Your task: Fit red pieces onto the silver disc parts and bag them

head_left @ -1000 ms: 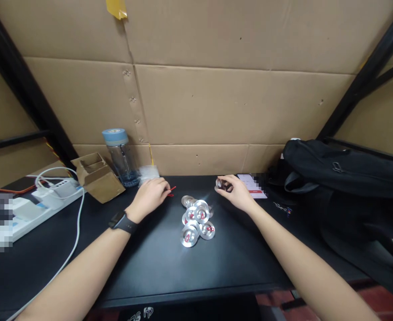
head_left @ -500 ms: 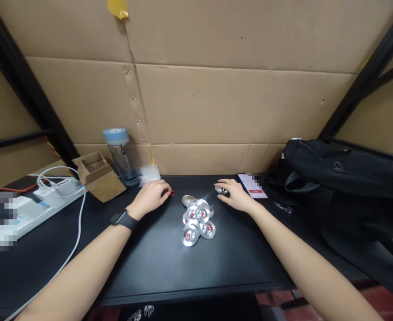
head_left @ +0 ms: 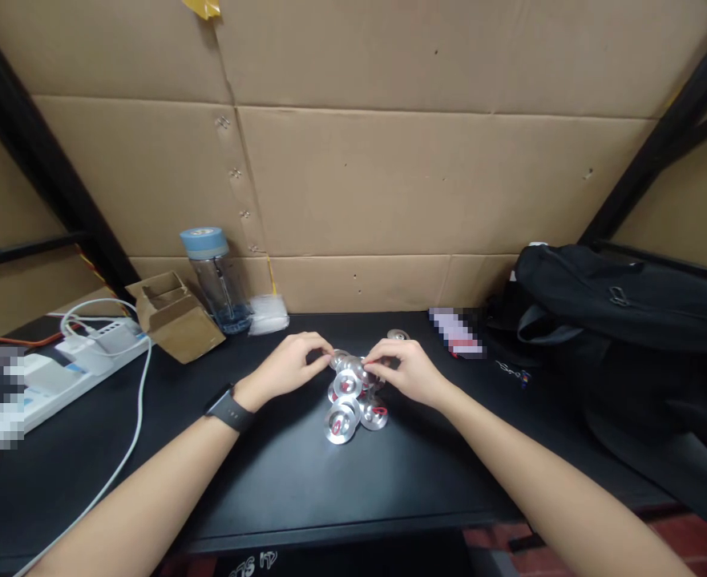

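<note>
Several shiny round metal discs with raised or hollowed middles lie heaped (head_left: 348, 385) on the black table, some showing red loops. At the heap's right side, my right hand (head_left: 410, 370) is closed in a pinch on a tilted metal disc (head_left: 354, 367), a bit of red at its fingertips. My left hand (head_left: 296, 362), with a black watch on its wrist, has thumb and forefinger brought together at the heap's left edge; what they pinch is too small to make out. Another metal disc (head_left: 397, 334) rests apart, just behind my right hand.
On the left are a white power strip (head_left: 104, 353) with cables, an open cardboard box (head_left: 179, 319), a blue-lidded bottle (head_left: 214, 280) and a clear plastic packet (head_left: 268, 314). To the right lie a phone (head_left: 453, 328), a small keychain (head_left: 522, 377) and a black bag (head_left: 606, 312).
Both hands have come inward to the heap. My right hand has left one disc at the back and taken a disc from the top of the heap.
</note>
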### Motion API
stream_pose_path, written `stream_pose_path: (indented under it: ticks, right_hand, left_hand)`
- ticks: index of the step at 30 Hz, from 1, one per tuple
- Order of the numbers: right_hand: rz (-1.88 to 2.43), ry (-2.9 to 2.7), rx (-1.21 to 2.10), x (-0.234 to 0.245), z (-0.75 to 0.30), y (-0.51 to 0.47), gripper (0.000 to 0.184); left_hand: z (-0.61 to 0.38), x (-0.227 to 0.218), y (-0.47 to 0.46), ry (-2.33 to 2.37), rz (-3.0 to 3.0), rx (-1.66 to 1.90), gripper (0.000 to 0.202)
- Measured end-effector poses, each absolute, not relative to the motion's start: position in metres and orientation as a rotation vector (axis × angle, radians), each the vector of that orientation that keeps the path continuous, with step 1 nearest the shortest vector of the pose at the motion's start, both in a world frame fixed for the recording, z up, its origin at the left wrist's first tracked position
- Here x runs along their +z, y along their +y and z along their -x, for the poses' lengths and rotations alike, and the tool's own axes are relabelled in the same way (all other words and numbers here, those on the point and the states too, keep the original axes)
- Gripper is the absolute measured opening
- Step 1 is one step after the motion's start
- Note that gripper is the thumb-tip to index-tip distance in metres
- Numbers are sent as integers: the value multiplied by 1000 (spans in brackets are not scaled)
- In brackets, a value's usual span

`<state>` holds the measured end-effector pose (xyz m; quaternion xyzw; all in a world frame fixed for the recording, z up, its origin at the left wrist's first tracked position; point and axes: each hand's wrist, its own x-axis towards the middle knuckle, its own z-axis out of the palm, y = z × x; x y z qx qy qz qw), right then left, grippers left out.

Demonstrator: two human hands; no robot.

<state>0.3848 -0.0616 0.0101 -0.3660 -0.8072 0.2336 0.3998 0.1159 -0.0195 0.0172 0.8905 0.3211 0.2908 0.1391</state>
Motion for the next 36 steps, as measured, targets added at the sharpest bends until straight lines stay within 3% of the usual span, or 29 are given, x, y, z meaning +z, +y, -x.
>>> stream_pose_path:
  ticks: [5,9,14,26,31,36]
  right_hand:
    - [943,-1712,953,10,-378,-66,21]
    - [868,-1748,928,8,-371,-71,21]
    - [835,-1893,718,10,-366,-77,55]
    - [1018,-1985,364,13,-390,-55,42]
    - [1358,-1875,194,0,-447,-17,23]
    - [1471,-1873,256,-18,-469,4,24]
  left_hand:
    - [-146,24,-50,773,-2387,917,19]
    - [-153,21,-55,839,-2368,975,17]
    - [-152,15,-51,873,-2300,1002,11]
    - [-128,13,-24,1180,-2442,1094,8]
    - [-89,7,9,1513,-2593,924,14]
    - [-77,-1,19,1543,-2584,781,16]
